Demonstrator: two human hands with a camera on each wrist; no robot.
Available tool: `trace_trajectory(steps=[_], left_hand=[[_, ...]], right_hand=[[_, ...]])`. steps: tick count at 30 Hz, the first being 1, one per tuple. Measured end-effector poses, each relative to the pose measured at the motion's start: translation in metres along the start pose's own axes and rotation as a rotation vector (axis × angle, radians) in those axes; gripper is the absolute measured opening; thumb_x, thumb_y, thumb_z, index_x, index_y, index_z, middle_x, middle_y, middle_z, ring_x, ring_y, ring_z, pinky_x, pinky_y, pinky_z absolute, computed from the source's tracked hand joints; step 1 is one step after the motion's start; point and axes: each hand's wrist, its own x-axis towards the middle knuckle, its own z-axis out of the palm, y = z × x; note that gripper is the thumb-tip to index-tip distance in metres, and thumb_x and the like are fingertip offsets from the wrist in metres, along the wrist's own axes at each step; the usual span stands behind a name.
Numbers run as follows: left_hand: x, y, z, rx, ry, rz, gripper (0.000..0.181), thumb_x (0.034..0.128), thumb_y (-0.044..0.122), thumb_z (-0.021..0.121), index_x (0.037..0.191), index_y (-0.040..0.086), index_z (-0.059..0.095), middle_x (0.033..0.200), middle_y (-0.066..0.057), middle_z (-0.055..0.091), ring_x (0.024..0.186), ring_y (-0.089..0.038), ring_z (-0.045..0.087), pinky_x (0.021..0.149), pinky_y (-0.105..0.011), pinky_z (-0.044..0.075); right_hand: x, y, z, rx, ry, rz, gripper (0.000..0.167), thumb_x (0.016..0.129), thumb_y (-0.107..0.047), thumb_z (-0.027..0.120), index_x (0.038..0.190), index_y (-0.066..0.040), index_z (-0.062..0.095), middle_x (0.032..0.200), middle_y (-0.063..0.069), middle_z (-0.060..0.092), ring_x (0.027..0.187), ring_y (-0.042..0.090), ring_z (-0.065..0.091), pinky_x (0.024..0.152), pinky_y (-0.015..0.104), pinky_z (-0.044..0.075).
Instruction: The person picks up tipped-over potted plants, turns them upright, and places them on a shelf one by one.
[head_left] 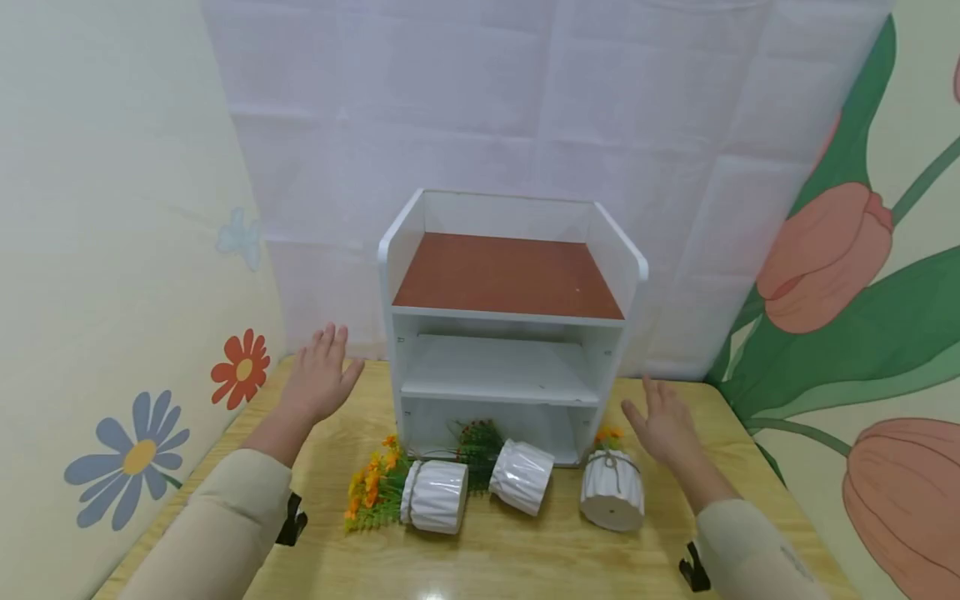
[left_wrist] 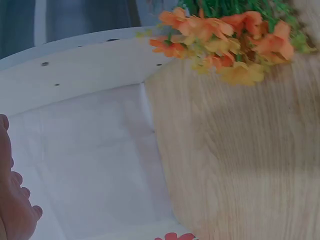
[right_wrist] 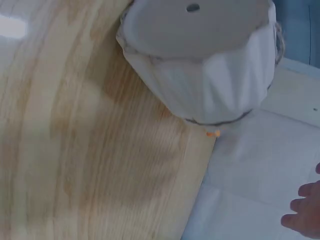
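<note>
Head view shows both hands holding nothing: the left hand [head_left: 321, 377] has its fingers straight with the thumb held apart, and the right hand [head_left: 666, 421] reaches forward, fingers extended, thumb away from them. Three white pots lie on their sides between the two sets of fingers, nearer the person than the fingertips: the left pot [head_left: 438, 497] with its orange flowers [head_left: 372, 483] toward the left fingers, the middle pot [head_left: 522, 477] well apart from both hands, the right pot [head_left: 611, 492] just inward of the right fingers. The shelf unit [head_left: 525, 316] stands between the fingers too.

Round-sided and tipped over, the pots could probably roll on the table [head_left: 495, 567] if knuckles or a sleeve brushed them. A grasp at the blooms rather than the pot might bend or pull out stems, and a hurried lift could catch foliage on the unit's edge.

The right pot hides most of its own flowers. Whether the middle pot's greenery [head_left: 480, 450] enters the bottom compartment or only overlaps it cannot be told. Both wrist views crop the hands at the edge, so fingertip detail there is lost.
</note>
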Motion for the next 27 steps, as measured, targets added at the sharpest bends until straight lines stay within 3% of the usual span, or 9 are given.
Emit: trace_trajectory(steps=[5, 11, 20, 27], left_hand=[[0.005, 0.004, -0.008, -0.062, 0.013, -0.008, 0.068, 0.1051, 0.031, 0.036, 0.152, -0.012, 0.012, 0.157, -0.036, 0.009, 0.145, -0.052, 0.008, 0.117, -0.064, 0.01], [0.013, 0.013, -0.02, -0.138, 0.08, 0.028, 0.067, 0.1047, 0.029, 0.035, 0.15, -0.015, 0.013, 0.156, -0.037, 0.01, 0.145, -0.053, 0.009, 0.118, -0.062, 0.01], [0.02, 0.03, -0.039, -0.235, 0.096, 0.036, 0.067, 0.1059, 0.032, 0.031, 0.152, -0.013, 0.009, 0.158, -0.035, 0.005, 0.147, -0.051, 0.003, 0.12, -0.06, 0.006], [0.026, 0.038, -0.044, -0.272, 0.1, 0.027, 0.067, 0.1056, 0.03, 0.031, 0.153, -0.011, 0.007, 0.16, -0.032, 0.004, 0.149, -0.048, 0.002, 0.12, -0.059, 0.005]], right_hand=[[-0.008, -0.004, 0.009, 0.087, -0.033, 0.073, 0.082, 0.102, -0.055, 0.031, 0.154, 0.006, 0.012, 0.155, 0.038, 0.013, 0.143, 0.054, 0.014, 0.116, 0.065, 0.015], [-0.015, -0.008, 0.017, 0.158, -0.088, 0.136, 0.088, 0.1, -0.062, 0.027, 0.154, 0.005, 0.008, 0.157, 0.035, 0.011, 0.144, 0.053, 0.013, 0.116, 0.064, 0.015], [-0.024, -0.005, 0.029, 0.247, -0.147, 0.242, 0.101, 0.093, -0.076, 0.021, 0.155, 0.004, 0.008, 0.156, 0.036, 0.013, 0.142, 0.054, 0.017, 0.114, 0.065, 0.019], [-0.032, -0.002, 0.038, 0.289, -0.138, 0.248, 0.099, 0.095, -0.073, 0.022, 0.153, 0.007, 0.009, 0.153, 0.039, 0.016, 0.139, 0.056, 0.021, 0.112, 0.067, 0.023]])
